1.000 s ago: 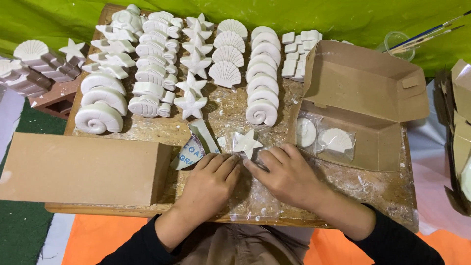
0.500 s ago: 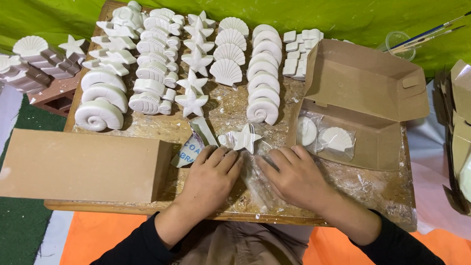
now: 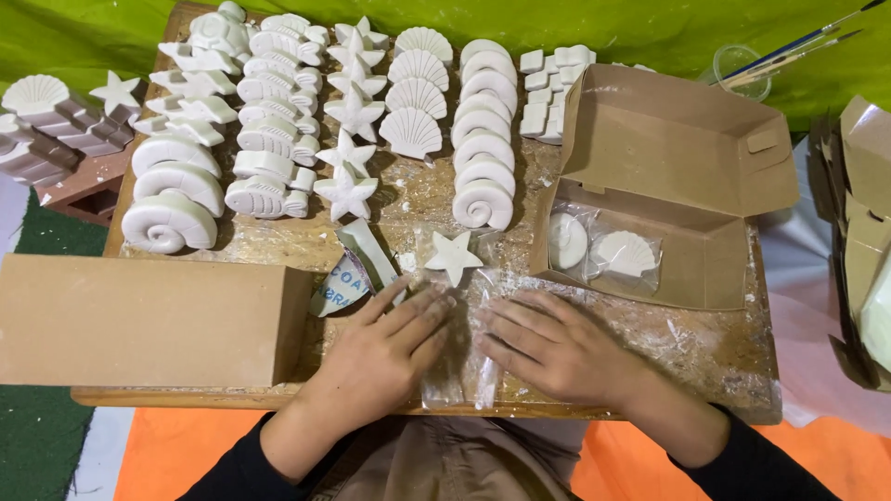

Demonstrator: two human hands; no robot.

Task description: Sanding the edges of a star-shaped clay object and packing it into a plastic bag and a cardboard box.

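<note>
My left hand and my right hand lie flat, fingers spread, on a clear plastic bag near the front edge of a wooden board. A white plaster starfish sits inside the bag's far end, just beyond my fingertips. A roll of tape lies left of the starfish, close to my left fingers. Right of my hands stands an open cardboard box holding a bagged round piece and a bagged scallop shell.
Rows of white plaster starfish, scallops, spiral shells and small blocks fill the board's far half. A closed cardboard box lies front left. Brushes in a cup stand far right; folded boxes are stacked at the right edge.
Both hands have slid toward me along the bag, away from the starfish, and now lie flatter with fingers spread. The starfish stays in place.
</note>
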